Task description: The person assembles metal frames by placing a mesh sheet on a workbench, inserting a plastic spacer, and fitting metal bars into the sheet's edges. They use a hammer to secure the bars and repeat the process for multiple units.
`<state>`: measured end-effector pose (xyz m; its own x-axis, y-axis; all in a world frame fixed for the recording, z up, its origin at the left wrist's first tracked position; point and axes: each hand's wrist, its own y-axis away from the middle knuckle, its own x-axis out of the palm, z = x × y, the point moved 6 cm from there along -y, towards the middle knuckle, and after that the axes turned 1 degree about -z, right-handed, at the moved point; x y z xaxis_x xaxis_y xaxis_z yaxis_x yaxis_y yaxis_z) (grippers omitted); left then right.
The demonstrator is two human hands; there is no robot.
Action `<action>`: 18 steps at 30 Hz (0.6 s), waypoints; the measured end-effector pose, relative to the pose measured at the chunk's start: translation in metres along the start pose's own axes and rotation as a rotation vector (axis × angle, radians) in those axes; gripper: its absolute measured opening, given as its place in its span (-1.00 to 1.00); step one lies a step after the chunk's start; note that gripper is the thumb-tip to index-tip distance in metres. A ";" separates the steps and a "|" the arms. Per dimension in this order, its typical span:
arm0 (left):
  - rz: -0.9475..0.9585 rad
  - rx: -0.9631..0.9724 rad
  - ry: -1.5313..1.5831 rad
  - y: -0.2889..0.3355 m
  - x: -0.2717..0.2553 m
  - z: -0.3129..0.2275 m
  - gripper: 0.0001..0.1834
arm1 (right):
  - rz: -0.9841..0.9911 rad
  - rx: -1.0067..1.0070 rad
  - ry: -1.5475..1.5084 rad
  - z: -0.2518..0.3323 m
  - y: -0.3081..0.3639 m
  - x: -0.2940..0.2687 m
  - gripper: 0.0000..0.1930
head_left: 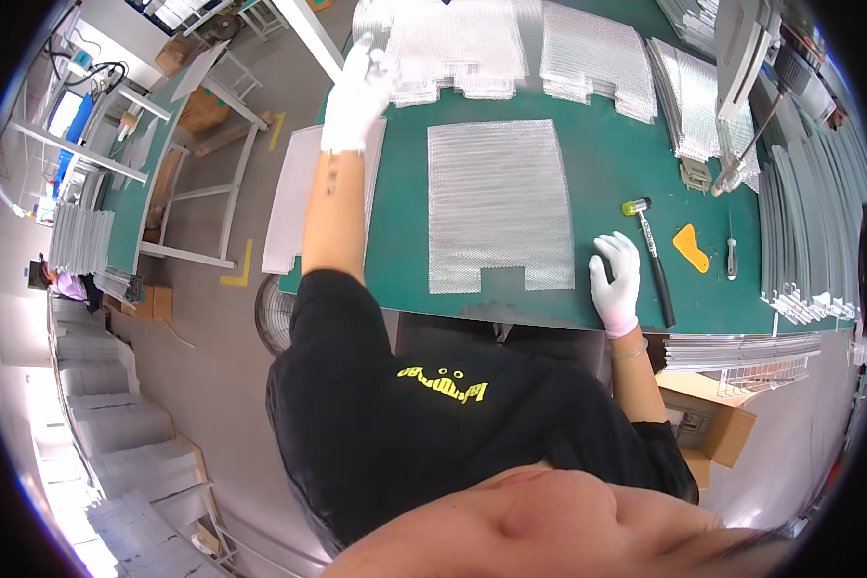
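Silver rectangular mesh sheet (499, 197): flat on the green-topped bench (400, 241), notched at the near edge, lying between both hands.
White-gloved left hand (358, 91): stretched out to the left edge of a stack of clear-silver mesh sheets (462, 39); overexposed and blurred, so impossible to tell whether fingers closed on a sheet or only close to it.
White-gloved right hand (615, 279): at the near bench edge, just right of the single sheet; fingers lightly bent, thumb apart from them.
Far side: second notched mesh stack (597, 63) beside the first; third mesh stack (674, 96) farther right, partly covered by a white-and-silver metal apparatus (742, 67) of unclear kind.
Tools to the right: black-handled hammer with a yellow-green and black head (650, 255), closest to the right hand; then flat yellow scraper (690, 248); then slim grey-handled screwdriver (732, 255).
Right end: long grey metal strips (809, 222), packed close together.
Left end: flat whitish panel (289, 202), partly hidden behind the left forearm.
Cut off or dim: first stack at the upper edge; open brown cardboard box (732, 433) below, half hidden by the right arm.
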<state>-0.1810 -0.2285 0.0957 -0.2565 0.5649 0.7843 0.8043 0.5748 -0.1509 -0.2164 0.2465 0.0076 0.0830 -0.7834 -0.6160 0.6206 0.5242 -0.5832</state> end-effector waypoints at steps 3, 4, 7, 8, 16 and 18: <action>0.318 -0.081 -0.020 0.101 0.008 0.006 -0.56 | -0.006 0.038 -0.168 0.017 -0.018 -0.011 -0.69; 0.295 -0.069 -0.056 0.131 0.006 0.015 -0.54 | 0.052 0.134 -0.350 0.006 -0.018 -0.005 -0.50; 0.214 -0.004 -0.155 0.219 0.007 0.041 -0.53 | 0.072 0.434 -1.109 0.031 -0.043 0.004 -0.26; 0.166 0.015 -0.143 0.241 0.010 0.049 -0.55 | 0.141 0.469 -1.107 0.036 -0.049 0.002 -0.22; -0.152 -0.122 -0.594 0.291 0.006 0.053 -0.49 | 0.098 0.241 -0.667 0.051 -0.042 0.000 -0.48; -0.247 -0.122 -0.668 0.290 0.007 0.056 -0.42 | 0.124 0.000 -0.426 0.060 -0.041 -0.002 -0.57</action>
<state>0.0205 -0.0250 0.0234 -0.6800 0.6909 0.2455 0.7248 0.6841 0.0824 -0.1948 0.2063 0.0642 0.4707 -0.7820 -0.4085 0.5855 0.6232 -0.5184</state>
